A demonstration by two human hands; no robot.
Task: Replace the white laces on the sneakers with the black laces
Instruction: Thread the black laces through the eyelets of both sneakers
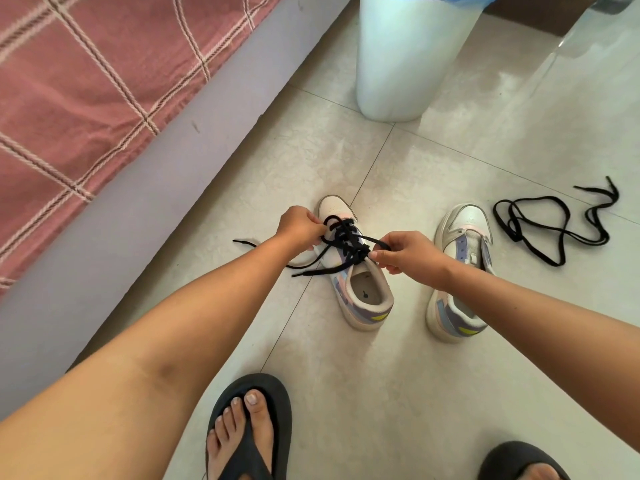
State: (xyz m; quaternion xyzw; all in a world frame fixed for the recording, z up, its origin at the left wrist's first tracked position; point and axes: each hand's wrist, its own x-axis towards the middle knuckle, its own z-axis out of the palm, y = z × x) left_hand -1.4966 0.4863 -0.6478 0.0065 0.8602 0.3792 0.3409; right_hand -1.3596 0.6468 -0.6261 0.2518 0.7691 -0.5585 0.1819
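1. The left hand has its fingers curled, pinching a strand of the flat black lace at the toe-end rows of the white low-top sneaker with pastel purple, pink and blue panels.
2. The right hand pinches the same black lace between thumb and fingertips, at the top eyelets on that sneaker's right side, just above the shoe's opening.
3. Between the two pinches the black lace criss-crosses up the sneaker's front; two loose ends trail out on the floor below and to the left of the left hand.
4. The laced sneaker stands upright on the pale glossy floor tiles, toe pointing away from the person.
5. Just right of the right hand stands the matching second white sneaker, with no lace visible in its eyelets.
6. Further right of that, apart from both hands, a second loose black lace lies in an untidy tangle on the tiles.
7. Beyond the hands stands a white plastic bin with a blue liner; to the left runs a bed with a pink checked cover.
8. Near the bottom edge are the person's feet in black flip-flop sandals.
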